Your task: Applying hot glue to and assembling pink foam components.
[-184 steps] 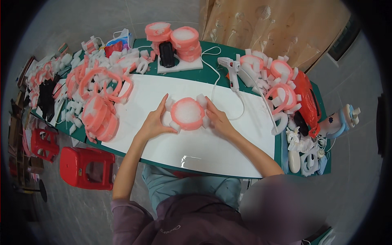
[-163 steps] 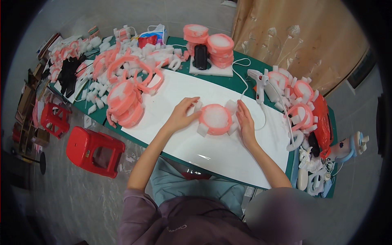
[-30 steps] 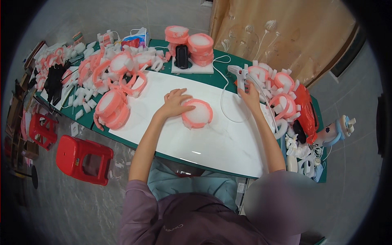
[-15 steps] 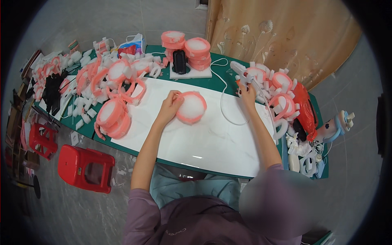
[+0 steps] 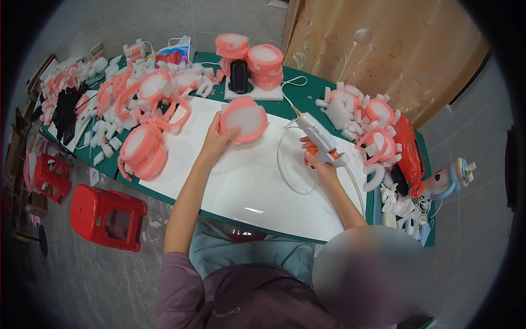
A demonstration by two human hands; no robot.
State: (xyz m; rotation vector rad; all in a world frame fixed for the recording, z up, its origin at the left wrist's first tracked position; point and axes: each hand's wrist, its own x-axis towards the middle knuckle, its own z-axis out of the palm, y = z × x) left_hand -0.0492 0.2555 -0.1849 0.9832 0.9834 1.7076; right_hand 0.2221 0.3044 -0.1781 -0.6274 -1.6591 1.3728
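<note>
My left hand (image 5: 218, 137) grips the left edge of a round foam piece (image 5: 244, 120), white in the middle with a pink rim, its thumb lying over the near side. In my right hand (image 5: 320, 164) is a white hot glue gun (image 5: 319, 137), its nozzle pointing up and left past the foam piece's right side, apart from it. The fingers wrap round the handle near an orange trigger. A white cord (image 5: 285, 175) loops over the white board (image 5: 246, 186) beneath both hands.
Stacked pink-rimmed foam rounds (image 5: 142, 153) stand at left, with more (image 5: 265, 63) at the back beside a black object (image 5: 238, 77). Foam scraps (image 5: 112, 109) cover the left side. At right lie further foam pieces (image 5: 378, 142), a red bag (image 5: 408, 148) and a tumbler (image 5: 446, 181). Red stools (image 5: 107, 216) stand on the floor.
My left hand has lifted the foam round and shifted it up and slightly left. The glue gun has come from the right-hand foam pile toward the middle, nearer the round.
</note>
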